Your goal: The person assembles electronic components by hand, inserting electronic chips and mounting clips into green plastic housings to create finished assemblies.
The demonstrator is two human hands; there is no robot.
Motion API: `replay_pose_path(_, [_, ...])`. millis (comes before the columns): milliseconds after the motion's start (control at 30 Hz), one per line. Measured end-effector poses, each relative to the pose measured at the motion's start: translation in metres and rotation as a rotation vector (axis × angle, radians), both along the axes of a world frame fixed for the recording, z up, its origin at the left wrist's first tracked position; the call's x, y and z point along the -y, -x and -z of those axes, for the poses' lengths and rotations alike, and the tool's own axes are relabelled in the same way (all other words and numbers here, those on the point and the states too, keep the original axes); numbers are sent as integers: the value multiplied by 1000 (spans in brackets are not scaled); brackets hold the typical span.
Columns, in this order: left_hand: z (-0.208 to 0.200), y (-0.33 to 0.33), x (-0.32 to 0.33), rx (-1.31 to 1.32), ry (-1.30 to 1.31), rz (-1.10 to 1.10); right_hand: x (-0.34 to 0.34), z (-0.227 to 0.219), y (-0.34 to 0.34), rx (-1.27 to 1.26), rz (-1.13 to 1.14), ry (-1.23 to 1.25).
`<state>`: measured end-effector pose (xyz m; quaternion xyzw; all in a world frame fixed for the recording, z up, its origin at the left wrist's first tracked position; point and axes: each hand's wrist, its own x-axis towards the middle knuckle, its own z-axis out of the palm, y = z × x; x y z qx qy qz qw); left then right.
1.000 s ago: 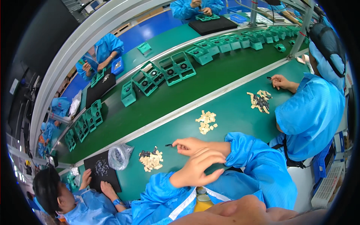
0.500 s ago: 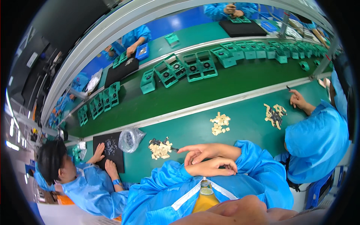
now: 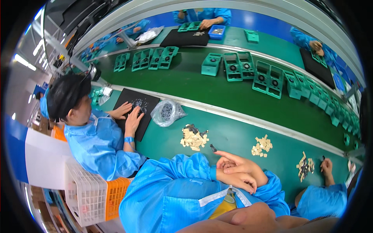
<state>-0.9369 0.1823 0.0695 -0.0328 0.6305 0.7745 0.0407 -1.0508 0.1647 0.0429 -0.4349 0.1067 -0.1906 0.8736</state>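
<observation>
My forearms are crossed over the near edge of the green bench. My right hand [image 3: 239,162] reaches leftward with its index finger stretched and the other fingers loosely bent. On that fingertip sits a small black piece [image 3: 213,148], which looks like a finger cover. Crossing just below it, my left hand [image 3: 239,180] rests against the right wrist, fingers loose and pointing right, with nothing seen in it. Closest to the pointing finger is a pile of small cream pieces [image 3: 193,140], with several black pieces [image 3: 191,127] at its far side.
More cream pieces [image 3: 262,146] lie to the right, then a mixed cream-and-black pile [image 3: 304,166] by a co-worker's hand [image 3: 326,166]. Leftward are a clear bag [image 3: 166,112] and a co-worker's black mat [image 3: 145,126]. Green housings [image 3: 268,79] with round black parts line the conveyor [image 3: 186,83].
My view has swung left, so the bench and piles appear farther right and a white crate shows at lower left. My arms stay crossed, the right index finger still stretched out.
</observation>
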Motion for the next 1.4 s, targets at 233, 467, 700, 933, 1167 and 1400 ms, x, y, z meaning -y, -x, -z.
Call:
replay_pose_path(233, [1, -7, 7, -7, 34, -20, -2, -21, 1, -91, 119, -131])
replay_pose_path(467, [-1, -10, 23, 30, 305, 89, 0, -43, -3, -148, 217, -245])
replay_pose_path(700, [14, -11, 26, -72, 158, 59, 8, 11, -1, -172, 180, 4])
replay_pose_path(933, [-21, 3, 29, -27, 119, 139, 4, 2, -14, -15, 255, -26])
replay_pose_path(1167, [-26, 5, 12, 121, 103, 157, -20, 9, -1, 102, 225, 34])
replay_pose_path(1400, [-29, 1, -4, 79, 186, 83, -31, -5, -14, 216, 255, 96])
